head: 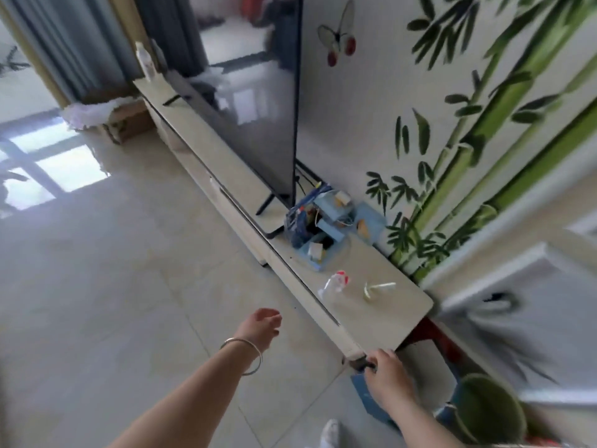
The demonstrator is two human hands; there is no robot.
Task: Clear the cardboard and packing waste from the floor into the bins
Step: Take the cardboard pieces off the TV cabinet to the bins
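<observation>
**A:** ok so what are the fingers doing here? Starting with the right hand (389, 378), lower right of the frame.

**B:** Its fingers are curled around something small and dark at the near corner of the TV stand (371, 282). Too blurry to say what the dark thing is, so holding vs. just resting on it, can't tell. Under that hand there's a blue flat object (366, 399) on the floor, and a green bin (487, 412) sits at the bottom right corner.

**A:** and the left hand (260, 328)?

**B:** Lower centre, out over the tiled floor (113, 286), holding nothing. Fingers loosely bent, slightly spread. There's a silver bangle (245, 355) on that wrist.

**A:** where's the actual cardboard though?

**B:** Way off in the upper left of the frame: a cardboard box (129, 122) on the floor at the far end of the stand, next to the grey curtain (93, 46), with white packing stuff (87, 113) bunched over its top. Well apart from both hands.

**A:** anything on the stand?

**B:** A big TV (252, 76) along the middle, a pile of blue clutter (323, 224) just to the right of its foot, then a small clear-and-red wrapper (336, 282) and a pale little item (378, 289) nearer the hands. White bottle (145, 61) at the far end. Bamboo mural (484, 124) on the wall behind.
</observation>
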